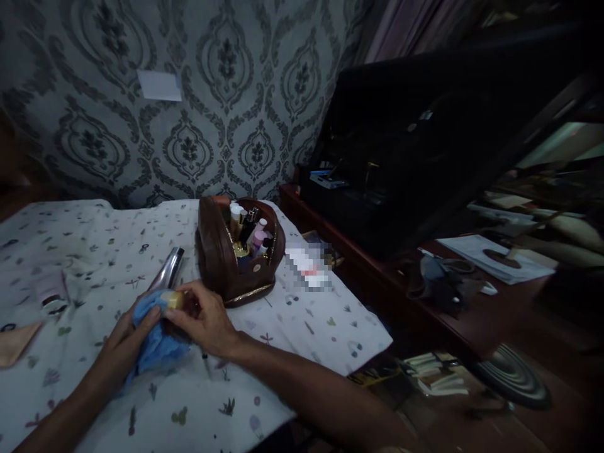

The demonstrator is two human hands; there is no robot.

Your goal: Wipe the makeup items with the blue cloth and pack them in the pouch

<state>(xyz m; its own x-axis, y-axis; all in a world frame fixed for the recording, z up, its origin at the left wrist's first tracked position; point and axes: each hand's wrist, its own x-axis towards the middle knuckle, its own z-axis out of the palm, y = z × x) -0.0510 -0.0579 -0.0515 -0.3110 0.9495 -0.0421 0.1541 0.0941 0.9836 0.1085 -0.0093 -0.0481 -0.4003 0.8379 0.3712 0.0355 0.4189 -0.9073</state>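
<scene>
One brown bag [219, 255] stands unzipped on a white printed cloth [302, 352], and any lettering on its contents is too small and dim to read. At least five small containers [258, 238] crowd inside it, with white, black and purple among their colours; they overlap too much for an exact count. In front of the bag, to its left, are two hands: the left hand [139, 321] has its grip closed around one blue cloth [163, 346], and the right hand [207, 318] pinches one small yellow item [174, 300] against that fabric. Left of the bag, just beyond the left hand, is one silver tube [167, 267]; I cannot tell whether they touch. Much farther left of the bag lie one pale mauve container [50, 292] and one tan flat piece [16, 343]. Just right of the bag sits one pale item [309, 267], its surface pixelated, with a reddish mark.
</scene>
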